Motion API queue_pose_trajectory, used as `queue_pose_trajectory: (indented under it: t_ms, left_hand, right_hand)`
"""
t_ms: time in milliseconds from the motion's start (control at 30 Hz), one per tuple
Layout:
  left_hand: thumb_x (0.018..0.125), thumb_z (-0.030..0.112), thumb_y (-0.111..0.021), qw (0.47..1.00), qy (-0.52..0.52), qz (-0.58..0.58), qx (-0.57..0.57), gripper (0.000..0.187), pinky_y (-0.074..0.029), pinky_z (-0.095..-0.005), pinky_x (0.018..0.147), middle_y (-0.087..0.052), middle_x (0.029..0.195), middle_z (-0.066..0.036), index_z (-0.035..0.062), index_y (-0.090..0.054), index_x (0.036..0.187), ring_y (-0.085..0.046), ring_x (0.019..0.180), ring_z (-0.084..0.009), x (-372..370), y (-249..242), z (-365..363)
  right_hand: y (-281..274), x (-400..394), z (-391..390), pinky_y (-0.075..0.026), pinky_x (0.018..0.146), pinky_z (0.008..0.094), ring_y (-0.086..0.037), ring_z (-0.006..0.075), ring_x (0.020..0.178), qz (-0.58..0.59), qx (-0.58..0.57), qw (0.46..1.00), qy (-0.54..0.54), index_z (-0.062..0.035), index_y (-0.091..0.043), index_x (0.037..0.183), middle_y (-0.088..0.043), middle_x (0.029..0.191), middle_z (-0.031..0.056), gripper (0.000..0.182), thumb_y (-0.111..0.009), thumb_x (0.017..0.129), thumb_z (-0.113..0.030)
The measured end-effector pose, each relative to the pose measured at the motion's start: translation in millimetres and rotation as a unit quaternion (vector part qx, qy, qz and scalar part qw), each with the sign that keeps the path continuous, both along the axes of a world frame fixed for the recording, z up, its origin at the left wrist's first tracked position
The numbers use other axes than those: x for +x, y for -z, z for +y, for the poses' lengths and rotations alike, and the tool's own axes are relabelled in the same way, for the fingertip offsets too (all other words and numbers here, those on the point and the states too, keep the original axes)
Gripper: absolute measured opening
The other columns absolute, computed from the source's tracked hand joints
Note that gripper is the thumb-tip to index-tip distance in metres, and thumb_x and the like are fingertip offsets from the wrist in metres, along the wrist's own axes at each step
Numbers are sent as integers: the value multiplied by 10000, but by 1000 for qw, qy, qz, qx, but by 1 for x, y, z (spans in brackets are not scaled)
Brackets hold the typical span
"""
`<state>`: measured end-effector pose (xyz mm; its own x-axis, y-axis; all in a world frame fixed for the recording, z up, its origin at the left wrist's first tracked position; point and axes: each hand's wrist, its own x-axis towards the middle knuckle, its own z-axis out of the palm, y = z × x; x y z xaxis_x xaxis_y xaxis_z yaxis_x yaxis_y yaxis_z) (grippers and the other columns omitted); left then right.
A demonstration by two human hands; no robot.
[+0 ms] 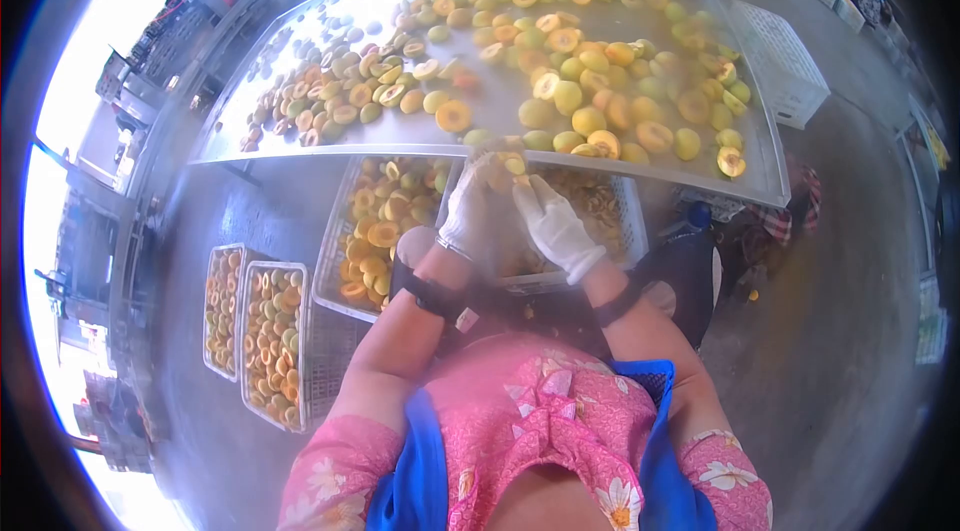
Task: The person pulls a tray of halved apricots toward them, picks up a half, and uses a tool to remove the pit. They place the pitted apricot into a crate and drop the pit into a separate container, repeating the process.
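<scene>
My left hand (471, 208), in a white glove, is at the front edge of the metal table (400, 150), its fingers raised around a yellow-green fruit piece (514, 164). My right hand (557, 230), gloved in white too, is just right of it, fingertips near the same fruit. Blur over the fingertips hides exactly how they grip. Halved and whole yellow-green fruits (590, 91) are spread over the table beyond. Below my hands stands a crate of small pieces (592, 203), and left of it a crate of fruit halves (385, 231).
Two more crates of fruit halves, one narrow (223, 311) and one wider (272, 341), stand on the floor at the left. A white empty-looking crate (780, 61) is beside the table's right side. Checked cloth (800, 206) hangs near the table's right corner.
</scene>
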<state>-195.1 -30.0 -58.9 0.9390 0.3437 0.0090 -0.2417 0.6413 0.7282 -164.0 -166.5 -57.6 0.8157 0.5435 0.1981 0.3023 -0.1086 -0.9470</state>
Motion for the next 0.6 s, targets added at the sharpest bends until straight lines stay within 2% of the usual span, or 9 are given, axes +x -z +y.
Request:
queue_pose_trajectory:
  t_ms: [33, 167, 233, 367, 467, 533, 567, 600]
  left_hand:
    - [961, 184, -509, 999, -13, -6, 45, 349, -403, -429, 1093, -558, 1311, -197, 0, -522, 1257, -534, 1215, -310, 1, 3, -1]
    - [972, 201, -519, 999, -52, 17, 2, 297, -450, -411, 1037, -606, 1215, -176, 2, -559, 1189, -582, 1117, -297, 8, 10, -8]
    - [989, 236, -520, 987, -104, 35, 115, 260, -504, -395, 957, -638, 1080, -142, 12, -587, 1104, -616, 988, -266, 16, 16, -3]
    - [1004, 280, -520, 990, -106, 52, 73, 271, -540, -386, 862, -635, 996, -119, 21, -592, 1041, -621, 901, -239, 13, 7, -14]
    - [1009, 352, -518, 987, -138, 65, 50, 339, -553, -386, 810, -633, 998, -132, 21, -592, 1021, -628, 882, -245, 13, 3, -20]
    - [1016, 419, -485, 969, -173, 77, 160, 421, -565, -386, 768, -640, 949, -140, 12, -592, 999, -635, 828, -255, 13, -1, -19]
    - [1016, 419, -485, 969, -172, 78, 160, 421, -565, -386, 768, -640, 949, -140, 12, -592, 999, -635, 828, -255, 12, -3, -18]
    - [1018, 440, -471, 982, -127, 99, 95, 450, -569, -387, 749, -641, 907, -141, 7, -593, 988, -636, 793, -254, 9, -14, -19]
  right_hand:
    - [3, 1, 0, -463, 752, 494, -601, 461, 866, -17, 7, 1000, 3, -23, -578, 1076, -647, 905, 238, 376, -464, 1027, -378]
    - [10, -1, 0, -475, 787, 491, -608, 469, 927, -5, 15, 1000, -17, -20, -580, 1135, -660, 955, 246, 407, -466, 1024, -395]
    - [12, -4, 2, -485, 834, 469, -613, 460, 984, 2, 51, 998, -21, -19, -581, 1201, -663, 1022, 261, 445, -465, 1022, -410]
    - [19, -1, 3, -485, 872, 445, -609, 452, 1038, 36, 29, 998, -53, -11, -580, 1239, -656, 1073, 276, 468, -463, 1023, -410]
    - [15, -1, 1, -485, 864, 437, -614, 443, 1024, 50, 35, 997, -47, -7, -592, 1216, -657, 1062, 276, 465, -465, 1022, -410]
    - [19, 1, 2, -486, 858, 430, -619, 437, 993, 75, 42, 994, -70, -9, -594, 1217, -663, 1050, 265, 470, -462, 1023, -416]
    - [21, 1, 1, -486, 858, 430, -619, 437, 993, 76, 41, 994, -70, -9, -594, 1217, -663, 1050, 265, 470, -462, 1023, -416]
    - [20, -1, 0, -485, 857, 426, -621, 430, 980, 82, 41, 993, -76, -10, -596, 1215, -665, 1043, 262, 470, -460, 1024, -418]
